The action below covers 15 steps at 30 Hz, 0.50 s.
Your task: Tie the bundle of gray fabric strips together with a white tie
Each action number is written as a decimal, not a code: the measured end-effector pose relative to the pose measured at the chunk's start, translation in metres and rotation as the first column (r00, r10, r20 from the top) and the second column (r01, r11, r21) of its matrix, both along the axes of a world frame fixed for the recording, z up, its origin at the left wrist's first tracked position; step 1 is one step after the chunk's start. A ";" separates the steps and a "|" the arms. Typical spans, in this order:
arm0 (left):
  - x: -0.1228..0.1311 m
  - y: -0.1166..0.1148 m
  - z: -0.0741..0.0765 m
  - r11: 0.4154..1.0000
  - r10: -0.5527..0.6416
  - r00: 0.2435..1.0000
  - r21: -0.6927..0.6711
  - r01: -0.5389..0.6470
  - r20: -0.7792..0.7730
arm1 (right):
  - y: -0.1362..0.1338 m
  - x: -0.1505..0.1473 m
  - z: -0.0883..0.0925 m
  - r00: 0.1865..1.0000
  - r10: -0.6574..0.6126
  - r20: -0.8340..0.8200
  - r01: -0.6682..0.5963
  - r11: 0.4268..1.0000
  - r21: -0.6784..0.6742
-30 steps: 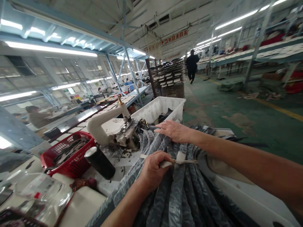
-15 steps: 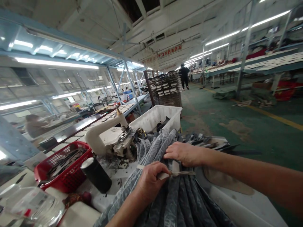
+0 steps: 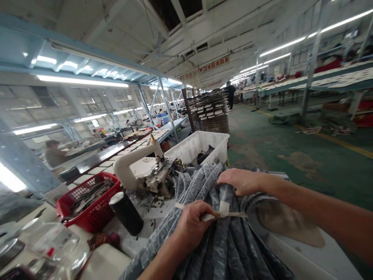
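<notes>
Left hand (image 3: 192,221) clamped on the tie (image 3: 237,214), a worker steadies grey strips (image 3: 221,241) toward the table's (image 3: 130,245) near edge; the right hand (image 3: 244,181), grip unclear, has drawn back, baring their far ends.

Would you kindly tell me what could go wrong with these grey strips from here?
The pale band pinched in the left hand might slip, letting the grey strips spread apart. Their far ends appear close to the white machine and could snag on it. The black cylinder stands near the strips and might topple if they swing.
</notes>
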<state>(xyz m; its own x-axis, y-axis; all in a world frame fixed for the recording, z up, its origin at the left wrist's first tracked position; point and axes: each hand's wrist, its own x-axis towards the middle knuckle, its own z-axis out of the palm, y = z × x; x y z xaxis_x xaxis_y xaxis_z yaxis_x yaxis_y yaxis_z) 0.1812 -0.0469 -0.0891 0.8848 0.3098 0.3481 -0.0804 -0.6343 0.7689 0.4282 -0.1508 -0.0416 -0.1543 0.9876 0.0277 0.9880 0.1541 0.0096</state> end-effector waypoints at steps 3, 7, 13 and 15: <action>-0.001 0.001 0.001 1.000 -0.008 1.000 0.012 0.008 -0.013 | -0.004 0.000 0.029 0.921 -0.058 -0.385 0.047 0.998 -0.037; 0.000 0.001 0.005 0.999 0.000 1.000 0.036 0.001 -0.031 | 0.023 -0.014 0.025 0.942 0.012 -0.334 0.016 0.997 0.081; 0.005 0.003 0.017 0.998 -0.035 0.999 0.058 0.036 -0.020 | 0.078 -0.046 -0.011 0.998 0.041 0.038 -0.044 0.996 0.081; 0.006 0.005 0.022 0.995 -0.060 0.998 0.081 0.061 -0.022 | 0.085 -0.052 -0.013 0.999 0.028 0.046 -0.032 0.995 0.091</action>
<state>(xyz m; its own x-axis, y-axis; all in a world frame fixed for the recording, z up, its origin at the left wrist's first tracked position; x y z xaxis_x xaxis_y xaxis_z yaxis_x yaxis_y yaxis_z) 0.1876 -0.0417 -0.0674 0.9078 0.2271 0.3525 -0.1060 -0.6891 0.7169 0.3766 -0.0655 -0.0545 -0.1871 0.9762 0.1099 0.9812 0.1804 0.0687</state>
